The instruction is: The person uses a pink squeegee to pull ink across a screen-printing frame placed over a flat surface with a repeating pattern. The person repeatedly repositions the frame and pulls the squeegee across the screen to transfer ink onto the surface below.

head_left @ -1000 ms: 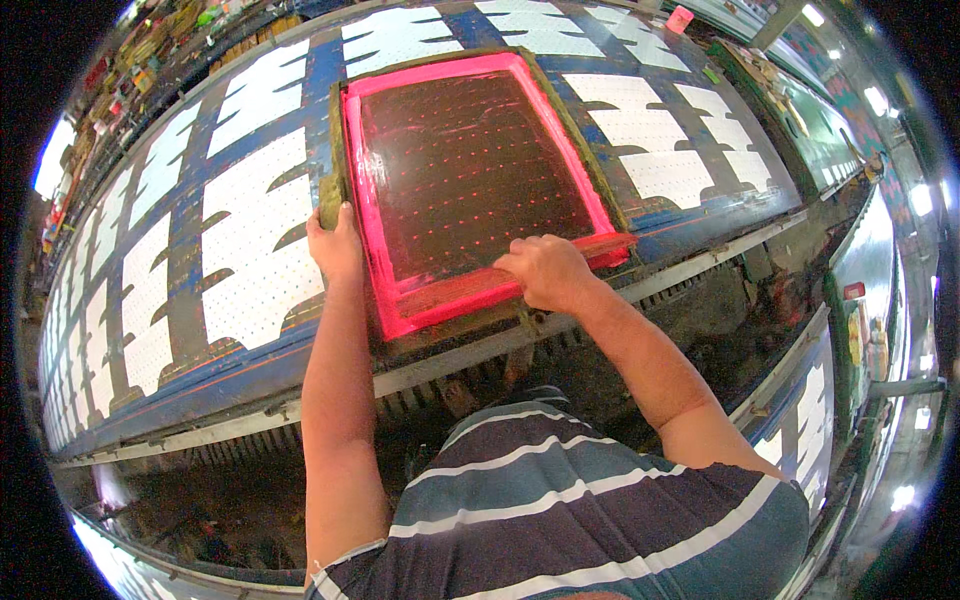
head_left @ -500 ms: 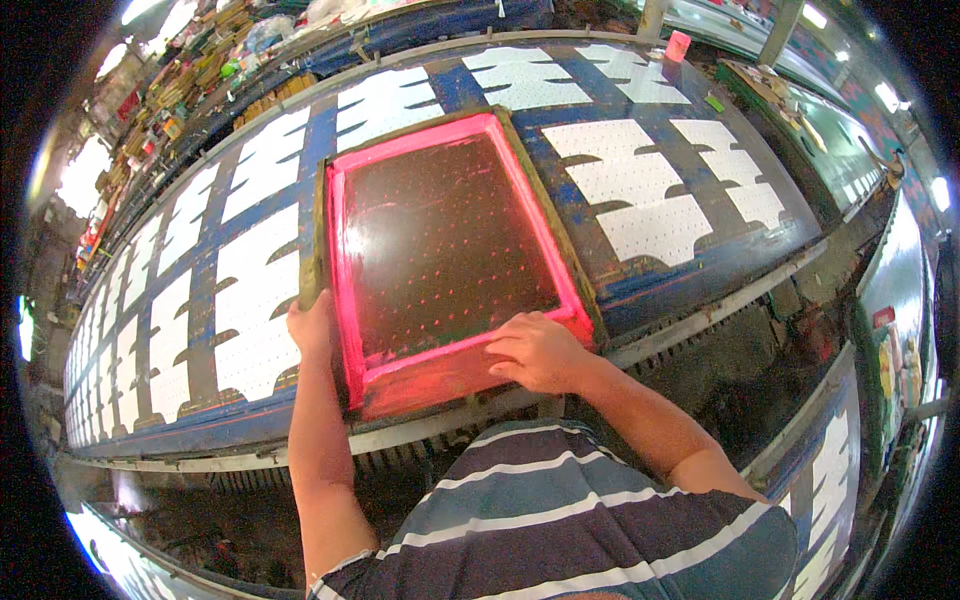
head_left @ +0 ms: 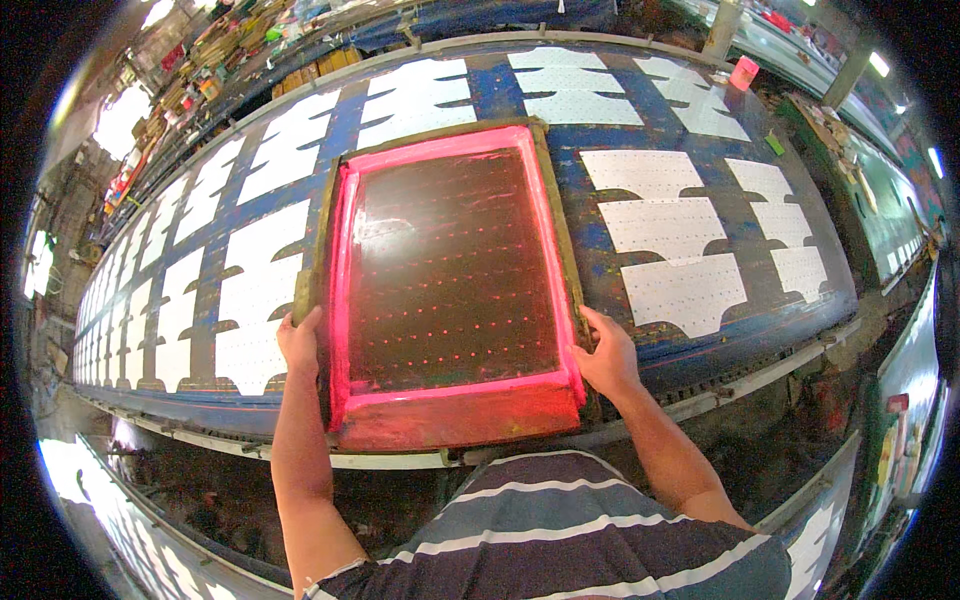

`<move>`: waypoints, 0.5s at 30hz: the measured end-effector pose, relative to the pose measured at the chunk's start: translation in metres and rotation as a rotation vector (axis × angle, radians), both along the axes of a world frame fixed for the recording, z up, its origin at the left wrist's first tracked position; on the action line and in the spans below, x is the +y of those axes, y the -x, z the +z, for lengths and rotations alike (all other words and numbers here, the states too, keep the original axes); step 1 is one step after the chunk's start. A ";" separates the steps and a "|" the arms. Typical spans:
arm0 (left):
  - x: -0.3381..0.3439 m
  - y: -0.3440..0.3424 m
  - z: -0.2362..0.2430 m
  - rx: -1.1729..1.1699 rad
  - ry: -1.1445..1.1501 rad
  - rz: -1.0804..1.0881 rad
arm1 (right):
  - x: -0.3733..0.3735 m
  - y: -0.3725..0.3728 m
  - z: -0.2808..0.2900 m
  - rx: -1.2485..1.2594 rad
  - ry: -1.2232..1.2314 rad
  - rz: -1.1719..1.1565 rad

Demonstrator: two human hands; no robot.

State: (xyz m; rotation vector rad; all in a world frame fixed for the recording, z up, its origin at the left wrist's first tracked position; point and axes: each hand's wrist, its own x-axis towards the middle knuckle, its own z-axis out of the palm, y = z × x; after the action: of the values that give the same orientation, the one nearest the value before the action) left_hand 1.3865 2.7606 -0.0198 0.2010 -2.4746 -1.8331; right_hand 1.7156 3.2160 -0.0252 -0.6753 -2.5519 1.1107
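In front of me a screen printing frame point(head_left: 455, 393) lies over the long table. Its dark mesh point(head_left: 450, 270) carries rows of small dots, bordered by bright pink ink, with a reddish smear along the near edge. My left hand point(head_left: 300, 335) grips the left wooden side near its lower part. On the opposite side my right hand point(head_left: 605, 355) holds the right edge, thumb toward the pink border and fingers along the outside. White cut fabric pieces point(head_left: 668, 235) with small dots lie flat to the right of it, and more white pieces point(head_left: 262, 300) to its left.
The blue-stained printing table point(head_left: 550, 137) curves away left and right, with further white pieces in rows. A pink container point(head_left: 743, 73) stands at its far right corner, near a small green scrap point(head_left: 775, 145). Piled materials point(head_left: 240, 45) fill the back left. A metal rail point(head_left: 700, 403) runs along the near edge.
My right hand has moved from the frame's near edge to its right side. The frame appears straighter in view, and my left hand keeps its hold.
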 end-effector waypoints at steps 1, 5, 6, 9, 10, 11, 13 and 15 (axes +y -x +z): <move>0.000 0.001 0.000 -0.007 -0.009 -0.009 | -0.003 0.003 0.000 -0.005 -0.033 -0.003; -0.001 0.006 -0.005 -0.024 -0.071 -0.016 | -0.009 0.011 -0.001 0.036 -0.149 -0.025; -0.003 0.007 -0.007 -0.030 -0.054 -0.020 | -0.011 0.014 -0.002 0.087 -0.197 -0.022; -0.007 0.008 -0.009 -0.034 0.027 -0.025 | -0.014 0.018 -0.001 0.106 -0.225 -0.033; -0.008 0.008 -0.009 -0.037 0.034 -0.025 | -0.017 0.019 0.000 0.119 -0.223 -0.040; -0.008 0.008 -0.009 -0.033 0.037 -0.035 | -0.019 0.020 0.003 0.121 -0.220 -0.057; -0.009 0.007 -0.008 -0.062 -0.024 -0.053 | -0.022 0.021 0.009 0.164 -0.214 -0.049; -0.009 0.007 -0.006 -0.031 -0.025 -0.071 | -0.022 0.021 0.019 0.182 -0.220 -0.051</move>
State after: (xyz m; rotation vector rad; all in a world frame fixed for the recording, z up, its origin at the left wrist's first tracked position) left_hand 1.3795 2.7516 -0.0258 0.1452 -2.5115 -1.9038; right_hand 1.6946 3.1935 -0.0061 -0.5540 -2.4391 0.8181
